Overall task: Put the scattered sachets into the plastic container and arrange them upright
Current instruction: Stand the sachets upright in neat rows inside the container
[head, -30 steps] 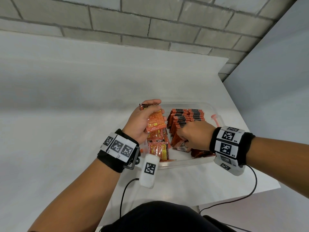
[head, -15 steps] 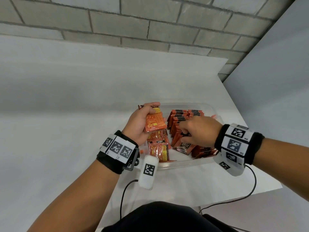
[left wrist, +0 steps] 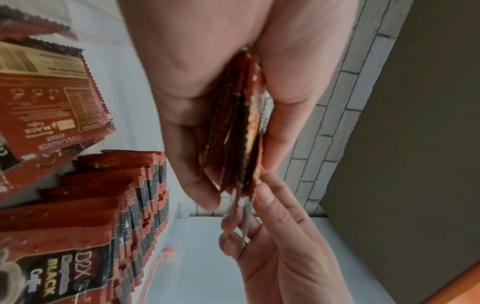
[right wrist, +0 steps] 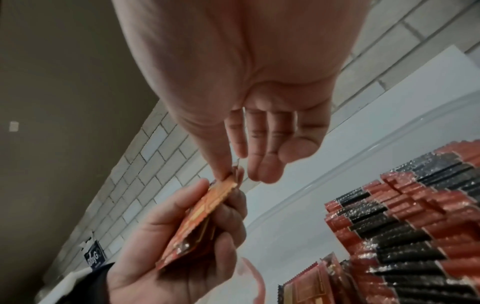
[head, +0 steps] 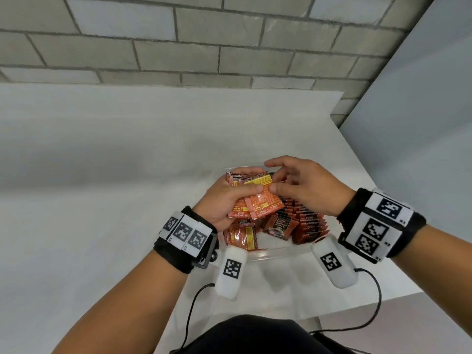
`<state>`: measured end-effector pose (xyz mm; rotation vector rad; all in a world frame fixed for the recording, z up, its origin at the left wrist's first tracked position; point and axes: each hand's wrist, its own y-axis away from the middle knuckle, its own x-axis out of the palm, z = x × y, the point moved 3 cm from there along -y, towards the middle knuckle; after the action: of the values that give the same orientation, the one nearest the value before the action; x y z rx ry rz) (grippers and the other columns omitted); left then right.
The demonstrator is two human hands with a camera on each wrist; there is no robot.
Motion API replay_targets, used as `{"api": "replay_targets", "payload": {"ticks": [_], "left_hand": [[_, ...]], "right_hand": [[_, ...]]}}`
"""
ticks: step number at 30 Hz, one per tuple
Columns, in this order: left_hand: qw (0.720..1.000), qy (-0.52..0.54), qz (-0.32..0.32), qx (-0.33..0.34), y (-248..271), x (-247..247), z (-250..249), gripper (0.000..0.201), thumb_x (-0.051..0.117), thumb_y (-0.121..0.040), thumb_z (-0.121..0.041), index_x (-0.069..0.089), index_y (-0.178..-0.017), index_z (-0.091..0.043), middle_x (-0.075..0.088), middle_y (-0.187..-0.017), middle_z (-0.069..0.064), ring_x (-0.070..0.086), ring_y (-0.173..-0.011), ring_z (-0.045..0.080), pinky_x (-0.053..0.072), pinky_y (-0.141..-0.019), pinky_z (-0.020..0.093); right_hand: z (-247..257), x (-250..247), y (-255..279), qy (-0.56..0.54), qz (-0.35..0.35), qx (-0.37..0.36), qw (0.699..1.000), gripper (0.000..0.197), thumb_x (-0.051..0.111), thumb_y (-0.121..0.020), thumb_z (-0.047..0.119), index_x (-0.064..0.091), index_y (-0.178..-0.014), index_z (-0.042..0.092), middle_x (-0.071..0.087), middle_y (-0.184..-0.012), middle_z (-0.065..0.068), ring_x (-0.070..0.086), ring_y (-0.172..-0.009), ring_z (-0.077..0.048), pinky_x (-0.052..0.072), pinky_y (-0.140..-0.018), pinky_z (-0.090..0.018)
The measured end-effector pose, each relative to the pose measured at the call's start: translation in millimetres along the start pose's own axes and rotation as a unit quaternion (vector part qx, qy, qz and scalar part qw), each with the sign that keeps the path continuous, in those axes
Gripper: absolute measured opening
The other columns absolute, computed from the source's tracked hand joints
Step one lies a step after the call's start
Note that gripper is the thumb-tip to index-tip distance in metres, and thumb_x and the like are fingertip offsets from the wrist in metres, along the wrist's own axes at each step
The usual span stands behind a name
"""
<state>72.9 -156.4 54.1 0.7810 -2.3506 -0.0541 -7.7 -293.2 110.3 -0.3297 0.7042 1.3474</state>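
Note:
My left hand (head: 245,194) grips a bundle of orange sachets (head: 258,200) above the clear plastic container (head: 278,252). My right hand (head: 275,180) meets the bundle from the right; its thumb lies on the front sachet and its fingers reach over the top edge. In the right wrist view the right hand (right wrist: 241,174) pinches the bundle's top edge (right wrist: 226,185). In the left wrist view the bundle (left wrist: 233,123) sits between the left thumb and fingers. Rows of upright sachets (head: 311,226) fill the container's right side. Loose sachets (head: 242,236) lie flat at its left, and one (head: 281,224) leans.
The container stands near the front right corner of a white table (head: 127,175). A brick wall (head: 178,47) runs behind and a grey wall (head: 421,123) stands to the right. Cables (head: 378,297) hang from both wrists over the table's front edge.
My right hand has risen from the sachets inside the container up to the bundle in my left hand. The left hand has kept its hold and lifted slightly.

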Motion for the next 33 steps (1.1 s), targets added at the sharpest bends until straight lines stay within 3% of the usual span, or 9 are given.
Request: {"api": "replay_targets", "payload": {"ticks": [4, 7, 9, 11, 14, 18, 22, 28, 33], "left_hand": [[1.000, 0.010, 0.024, -0.008, -0.5, -1.6, 1.2, 0.063, 0.081, -0.065, -0.043, 0.063, -0.116, -0.009, 0.068, -0.103, 0.017, 0.068, -0.089, 0.028, 0.059, -0.067, 0.038], [0.999, 0.032, -0.006, -0.010, -1.7, -9.1, 1.4, 0.080, 0.083, -0.054, -0.060, 0.062, -0.116, -0.013, 0.065, -0.083, 0.010, 0.066, -0.075, 0.022, 0.058, -0.066, 0.041], [0.999, 0.050, -0.012, -0.001, -1.2, -8.2, 2.0, 0.063, 0.078, -0.069, -0.044, 0.059, -0.117, -0.009, 0.064, -0.087, 0.011, 0.066, -0.074, 0.023, 0.058, -0.067, 0.042], [0.998, 0.063, -0.020, 0.018, -0.3, -3.7, 0.5, 0.038, 0.066, -0.078, -0.015, 0.060, -0.115, -0.008, 0.068, -0.097, 0.016, 0.068, -0.078, 0.026, 0.058, -0.067, 0.041], [0.997, 0.050, -0.024, 0.046, -2.8, 0.6, -0.7, 0.044, 0.060, -0.073, 0.003, 0.061, -0.115, -0.008, 0.069, -0.102, 0.019, 0.070, -0.083, 0.028, 0.059, -0.069, 0.037], [0.998, 0.022, -0.035, 0.048, -3.2, 0.4, 0.9, 0.051, 0.065, -0.070, 0.003, 0.059, -0.119, -0.006, 0.068, -0.107, 0.020, 0.069, -0.087, 0.029, 0.058, -0.075, 0.038], [0.999, -0.010, -0.005, 0.041, -3.3, 0.8, 7.6, 0.051, 0.068, -0.071, 0.005, 0.058, -0.120, -0.005, 0.065, -0.108, 0.023, 0.067, -0.090, 0.033, 0.057, -0.080, 0.043], [0.998, -0.031, -0.042, 0.044, -4.5, -12.7, 2.4, 0.051, 0.074, -0.068, -0.010, 0.060, -0.116, -0.015, 0.069, -0.089, 0.003, 0.069, -0.078, 0.023, 0.057, -0.071, 0.038], [0.997, 0.015, -0.066, 0.032, -8.4, -32.1, -0.2, 0.052, 0.073, -0.067, -0.009, 0.060, -0.116, -0.014, 0.063, -0.078, 0.007, 0.062, -0.071, 0.024, 0.054, -0.072, 0.038]], "right_hand": [[0.7, -7.9, 0.9, -0.051, -0.063, -0.018, 0.997, 0.023, 0.075, -0.078, 0.010, 0.060, -0.087, 0.025, 0.064, -0.079, 0.002, 0.060, -0.074, -0.016, 0.051, -0.076, -0.034], [6.2, -17.7, 8.0, -0.022, -0.153, -0.079, 0.985, 0.021, 0.075, -0.077, 0.010, 0.057, -0.072, 0.020, 0.063, -0.079, 0.001, 0.056, -0.072, -0.012, 0.044, -0.068, -0.019], [9.3, -15.4, 13.6, 0.028, -0.169, -0.116, 0.978, 0.023, 0.077, -0.073, 0.008, 0.058, -0.069, 0.021, 0.057, -0.080, 0.002, 0.054, -0.073, -0.013, 0.040, -0.066, -0.015], [7.6, -6.4, 15.7, 0.066, -0.136, -0.124, 0.981, 0.023, 0.080, -0.070, 0.010, 0.061, -0.069, 0.022, 0.052, -0.081, 0.005, 0.052, -0.074, -0.010, 0.044, -0.070, -0.019], [0.6, 2.5, 14.9, 0.095, -0.058, -0.087, 0.990, 0.021, 0.084, -0.067, 0.017, 0.066, -0.076, 0.023, 0.052, -0.089, 0.004, 0.053, -0.084, -0.009, 0.046, -0.081, -0.028], [2.8, -5.4, 14.3, 0.076, -0.086, -0.082, 0.990, 0.025, 0.076, -0.077, 0.028, 0.064, -0.098, 0.028, 0.054, -0.099, 0.005, 0.052, -0.088, -0.004, 0.041, -0.075, -0.016], [5.4, -8.1, 5.9, 0.117, -0.084, -0.058, 0.988, 0.039, 0.066, -0.087, 0.024, 0.056, -0.125, 0.025, 0.058, -0.110, 0.010, 0.055, -0.091, -0.008, 0.040, -0.074, -0.010], [-1.9, -10.8, 5.0, 0.103, 0.050, 0.040, 0.993, 0.010, 0.068, -0.085, 0.015, 0.066, -0.092, 0.021, 0.063, -0.080, 0.008, 0.055, -0.070, -0.004, 0.042, -0.068, -0.017], [-22.9, 10.7, 8.8, 0.291, 0.155, 0.101, 0.939, 0.011, 0.068, -0.084, 0.017, 0.059, -0.084, 0.021, 0.053, -0.072, 0.014, 0.053, -0.075, -0.009, 0.032, -0.074, -0.023]]}}
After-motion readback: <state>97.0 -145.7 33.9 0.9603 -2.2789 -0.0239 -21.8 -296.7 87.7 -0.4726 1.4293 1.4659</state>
